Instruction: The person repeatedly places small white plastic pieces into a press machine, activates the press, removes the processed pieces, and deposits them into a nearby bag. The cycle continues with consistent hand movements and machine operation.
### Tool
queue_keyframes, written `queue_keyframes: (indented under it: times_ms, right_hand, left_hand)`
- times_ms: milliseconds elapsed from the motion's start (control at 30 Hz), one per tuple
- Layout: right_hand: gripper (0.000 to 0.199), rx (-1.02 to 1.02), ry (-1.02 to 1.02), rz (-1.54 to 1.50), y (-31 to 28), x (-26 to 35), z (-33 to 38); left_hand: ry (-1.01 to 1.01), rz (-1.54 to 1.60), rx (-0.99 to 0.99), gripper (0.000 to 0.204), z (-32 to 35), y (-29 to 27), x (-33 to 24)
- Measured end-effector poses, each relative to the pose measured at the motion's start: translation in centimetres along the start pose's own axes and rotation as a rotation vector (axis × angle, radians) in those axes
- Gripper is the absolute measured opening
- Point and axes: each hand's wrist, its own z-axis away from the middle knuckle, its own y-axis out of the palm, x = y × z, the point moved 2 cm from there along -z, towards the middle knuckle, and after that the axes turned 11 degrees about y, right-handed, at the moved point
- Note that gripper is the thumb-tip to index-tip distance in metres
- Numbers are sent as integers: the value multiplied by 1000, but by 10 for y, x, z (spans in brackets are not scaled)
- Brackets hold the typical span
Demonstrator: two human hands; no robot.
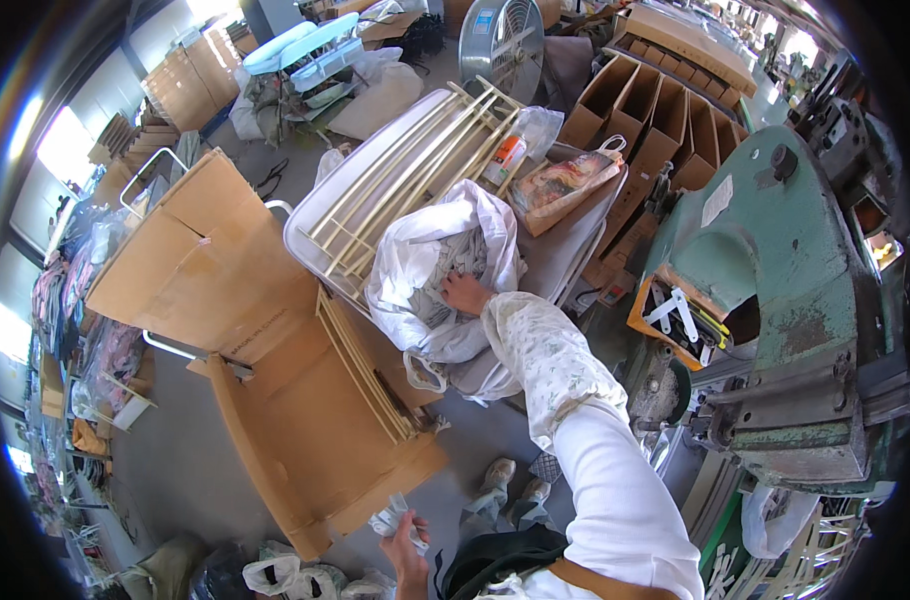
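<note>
My right hand (465, 293) reaches into an open white plastic bag (415, 260) full of small grey pieces (460, 255). Its fingers are curled down among the pieces, and I cannot tell whether they grip any. The sleeve on that arm is white with a floral print. The bag lies on a grey cart (565, 255). My left hand (407, 552) is low at the bottom edge, shut on a small bunch of white and grey pieces (393, 520), just beside the corner of a large open cardboard box (305, 430).
A green metal machine (785, 270) stands close on the right. A rack of pale rods (405, 180) and a printed bag (565, 185) lie behind the white bag. Cardboard dividers (655, 110) and a fan (502, 40) are further back. Plastic bags (285, 575) lie on the floor.
</note>
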Motion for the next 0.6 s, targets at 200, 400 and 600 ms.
queue_keyframes:
  times_ms: [200,400,600]
  right_hand:
    - [15,114,-81,-174,8,-15,5]
    - [27,-175,419,-772,16,-26,19]
    - [15,-329,1159,-2126,-79,-21,-5]
  left_hand:
    - [-12,-36,-114,13,9,12,3]
    - [-76,23,21,16,3,33,30]
    - [-47,7,144,15,-11,52,-1]
